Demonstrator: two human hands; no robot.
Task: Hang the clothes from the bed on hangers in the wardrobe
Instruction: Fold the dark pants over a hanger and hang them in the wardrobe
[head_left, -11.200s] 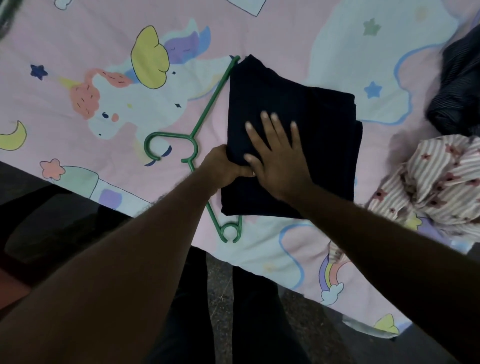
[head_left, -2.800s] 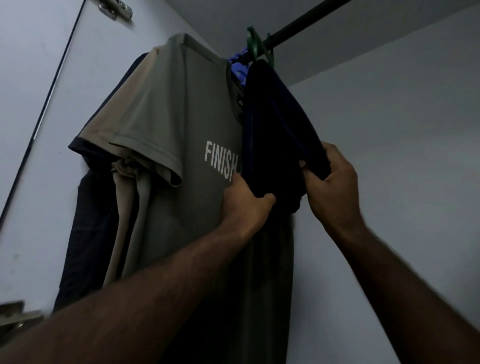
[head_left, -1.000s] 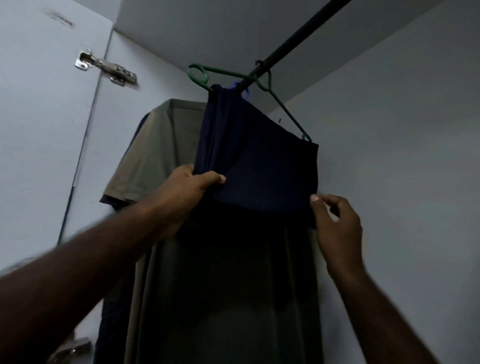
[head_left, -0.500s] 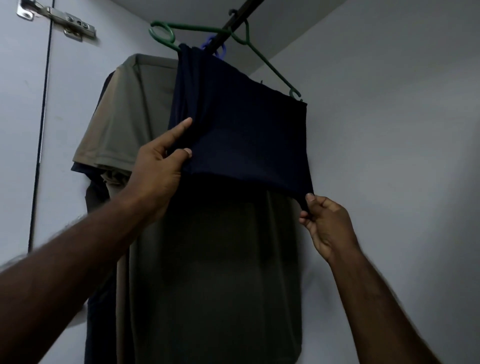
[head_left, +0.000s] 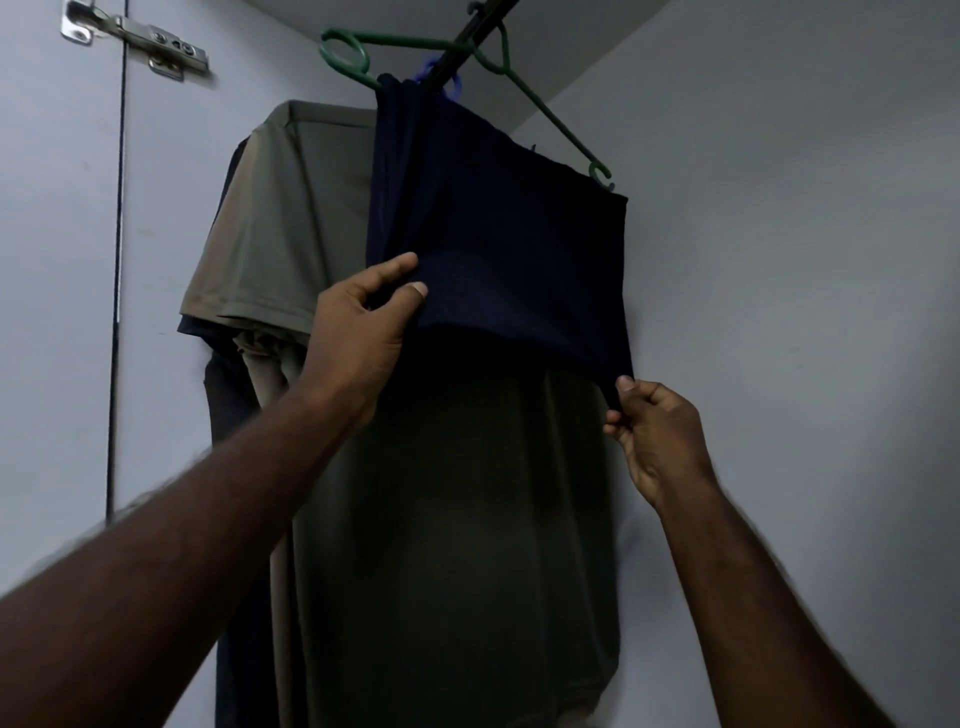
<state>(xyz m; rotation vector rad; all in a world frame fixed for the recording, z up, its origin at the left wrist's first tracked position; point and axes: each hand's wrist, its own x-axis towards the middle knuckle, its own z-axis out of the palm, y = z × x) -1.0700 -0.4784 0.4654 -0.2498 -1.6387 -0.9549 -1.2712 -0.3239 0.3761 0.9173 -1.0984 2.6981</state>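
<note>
Your left grip (head_left: 358, 332) pinches the lower edge of the navy garment (head_left: 509, 249), your right grip (head_left: 655, 431) pinches its lower corner, and it hangs on the green hanger (head_left: 545, 111) on the wardrobe rod (head_left: 470, 34).

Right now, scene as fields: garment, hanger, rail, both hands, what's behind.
garment: navy garment, folded over the hanger, hanging down
hanger: green hanger, hooked on the rail, tilted
rail: dark rail near the top of the wardrobe
left hand: left hand pinches the garment's lower left edge
right hand: right hand pinches its lower right corner
behind: olive T-shirt, already hung
door: metal hinge, upper left
</note>
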